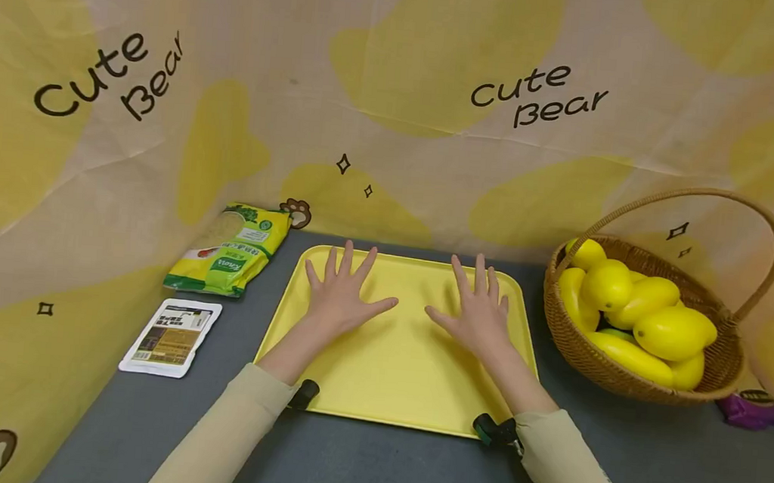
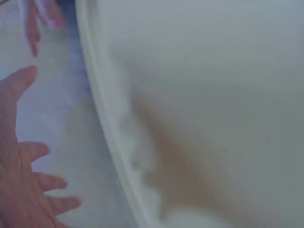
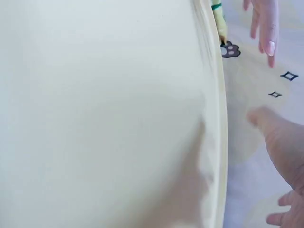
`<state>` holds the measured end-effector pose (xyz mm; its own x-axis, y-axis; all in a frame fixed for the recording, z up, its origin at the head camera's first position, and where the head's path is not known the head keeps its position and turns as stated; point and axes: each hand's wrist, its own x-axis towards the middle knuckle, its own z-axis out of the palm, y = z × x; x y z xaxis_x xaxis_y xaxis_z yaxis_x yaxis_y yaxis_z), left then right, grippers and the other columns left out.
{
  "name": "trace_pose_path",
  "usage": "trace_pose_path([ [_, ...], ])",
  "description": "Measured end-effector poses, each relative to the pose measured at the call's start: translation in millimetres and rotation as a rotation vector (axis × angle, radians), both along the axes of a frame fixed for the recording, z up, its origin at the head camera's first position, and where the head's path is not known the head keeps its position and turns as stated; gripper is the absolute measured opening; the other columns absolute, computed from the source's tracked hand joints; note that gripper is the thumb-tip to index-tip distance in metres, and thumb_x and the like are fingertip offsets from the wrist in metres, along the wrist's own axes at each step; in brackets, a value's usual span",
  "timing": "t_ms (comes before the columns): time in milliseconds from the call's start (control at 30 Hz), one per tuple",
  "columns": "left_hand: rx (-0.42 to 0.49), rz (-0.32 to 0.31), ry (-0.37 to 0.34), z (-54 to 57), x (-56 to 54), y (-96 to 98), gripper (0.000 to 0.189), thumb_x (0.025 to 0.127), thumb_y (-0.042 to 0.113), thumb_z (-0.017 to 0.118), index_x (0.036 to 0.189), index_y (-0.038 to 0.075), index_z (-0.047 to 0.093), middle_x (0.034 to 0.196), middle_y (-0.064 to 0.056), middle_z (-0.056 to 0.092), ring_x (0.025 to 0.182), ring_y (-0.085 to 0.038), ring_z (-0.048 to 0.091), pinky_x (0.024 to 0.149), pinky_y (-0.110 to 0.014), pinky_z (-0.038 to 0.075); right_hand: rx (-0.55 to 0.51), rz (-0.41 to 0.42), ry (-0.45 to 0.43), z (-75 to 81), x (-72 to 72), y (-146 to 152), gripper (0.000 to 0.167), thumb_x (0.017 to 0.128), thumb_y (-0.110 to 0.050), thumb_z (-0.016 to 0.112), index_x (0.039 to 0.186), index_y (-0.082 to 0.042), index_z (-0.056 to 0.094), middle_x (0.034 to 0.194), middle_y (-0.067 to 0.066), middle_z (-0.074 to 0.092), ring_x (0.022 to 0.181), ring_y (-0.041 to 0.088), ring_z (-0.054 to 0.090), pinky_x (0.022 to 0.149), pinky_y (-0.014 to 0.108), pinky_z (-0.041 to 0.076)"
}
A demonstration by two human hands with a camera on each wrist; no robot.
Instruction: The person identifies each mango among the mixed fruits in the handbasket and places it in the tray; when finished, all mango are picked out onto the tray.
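A yellow rectangular tray [image 1: 376, 377] lies flat on the dark grey table. Over its left half hovers my left hand [image 1: 340, 295], fingers spread and thumb pointing inward, holding nothing. My right hand [image 1: 480, 313] is held over the right half in the same way, with spread fingers and nothing in its grasp. Each hand casts a shadow on the tray. In the left wrist view the left hand [image 2: 23, 190] shows straight fingers beside the tray's rim [image 2: 107, 128]. The right wrist view shows the right thumb [image 3: 280, 142] stretched out.
Right of the tray stands a wicker basket [image 1: 582, 363] with a tall handle, filled with several yellow fruits [image 1: 669, 332]. A purple packet [image 1: 752, 409] lies behind it to the right. On the left are a yellow-green Knorr bag [image 1: 232, 248] and a white sealed pack [image 1: 170, 338]. A printed cloth [image 1: 399, 83] hangs behind.
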<state>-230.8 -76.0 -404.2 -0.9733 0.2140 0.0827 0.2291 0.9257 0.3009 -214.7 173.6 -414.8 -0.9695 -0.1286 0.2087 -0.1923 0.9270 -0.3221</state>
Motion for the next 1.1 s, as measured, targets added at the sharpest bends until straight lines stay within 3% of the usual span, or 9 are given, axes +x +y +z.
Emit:
trace_pose_path([
  [100,0.089,-0.043,-0.033,13.1,10.2,-4.8,0.08,0.087,0.066,0.056,0.15,0.019,0.041,0.154,-0.013,0.035,0.139,-0.035,0.033,0.109,-0.06,0.024,-0.047,0.064,0.076,10.9,11.0,7.6,0.075,0.087,-0.037,0.072,0.147,-0.007,0.04,0.15,0.023,0.033,0.132,0.044,0.037,0.097,0.062,0.04],
  [200,0.185,-0.085,-0.033,21.8,21.8,-15.1,0.058,0.091,0.051,0.062,0.134,0.013,0.06,0.133,-0.01,0.059,0.118,-0.03,0.058,0.092,-0.05,0.047,-0.059,0.129,0.206,23.4,25.5,17.6,0.044,0.086,-0.024,0.073,0.123,-0.003,0.061,0.124,0.017,0.059,0.102,0.034,0.059,0.076,0.047,0.053],
  [267,0.271,-0.112,-0.026,24.8,29.9,-25.1,0.047,0.092,0.043,0.064,0.127,0.012,0.066,0.124,-0.006,0.066,0.108,-0.025,0.063,0.086,-0.046,0.051,-0.057,0.171,0.3,33.8,35.9,25.8,0.028,0.085,-0.021,0.074,0.108,-0.006,0.068,0.106,0.01,0.065,0.081,0.025,0.061,0.06,0.039,0.053],
  [367,0.399,-0.158,-0.014,24.3,41.7,-43.3,0.037,0.093,0.036,0.066,0.123,0.013,0.069,0.118,-0.004,0.068,0.101,-0.02,0.065,0.087,-0.044,0.051,-0.046,0.205,0.402,51.4,49.4,41.4,0.011,0.084,-0.018,0.074,0.093,-0.012,0.07,0.092,0.002,0.067,0.068,0.016,0.056,0.051,0.032,0.046],
  [533,0.487,-0.209,-0.051,16.4,59.4,-73.0,0.044,0.093,0.034,0.067,0.131,0.013,0.062,0.128,-0.005,0.063,0.115,-0.024,0.059,0.095,-0.052,0.045,-0.02,0.17,0.438,83.6,63.6,75.7,0.005,0.083,-0.015,0.074,0.087,-0.013,0.072,0.088,0.002,0.069,0.077,0.021,0.06,0.059,0.038,0.049],
  [700,0.431,-0.194,-0.203,4.7,73.8,-93.7,0.081,0.089,0.047,0.068,0.15,0.006,0.035,0.155,-0.018,0.03,0.141,-0.041,0.024,0.107,-0.064,0.023,0.028,0.072,0.321,115.8,68.9,114.4,0.013,0.086,-0.02,0.071,0.095,-0.011,0.072,0.098,0.01,0.069,0.086,0.029,0.06,0.065,0.046,0.049],
  [867,0.314,-0.176,-0.348,-6.8,79.3,-102.9,0.113,0.079,0.055,0.074,0.155,0.002,0.011,0.158,-0.03,-0.004,0.142,-0.051,-0.002,0.105,-0.072,0.009,0.071,0.011,0.076,140.4,62.6,151.5,0.038,0.094,-0.03,0.064,0.12,-0.001,0.063,0.124,0.025,0.057,0.11,0.045,0.051,0.084,0.062,0.042],
  [933,0.297,-0.178,-0.357,-13.1,78.6,-104.2,0.119,0.076,0.055,0.077,0.155,0.0,0.007,0.157,-0.03,-0.009,0.142,-0.052,-0.004,0.105,-0.073,0.007,0.089,-0.004,-0.003,146.6,56.2,164.5,0.048,0.096,-0.034,0.061,0.128,0.002,0.057,0.13,0.028,0.052,0.116,0.048,0.047,0.09,0.065,0.038],
  [1100,0.327,-0.186,-0.28,-24.7,74.2,-105.3,0.12,0.075,0.052,0.079,0.155,-0.001,0.007,0.156,-0.03,-0.015,0.143,-0.049,-0.011,0.106,-0.072,0.006,0.124,-0.006,-0.162,157.5,38.1,194.8,0.059,0.098,-0.038,0.056,0.134,0.009,0.049,0.132,0.035,0.048,0.119,0.053,0.043,0.094,0.066,0.034],
])
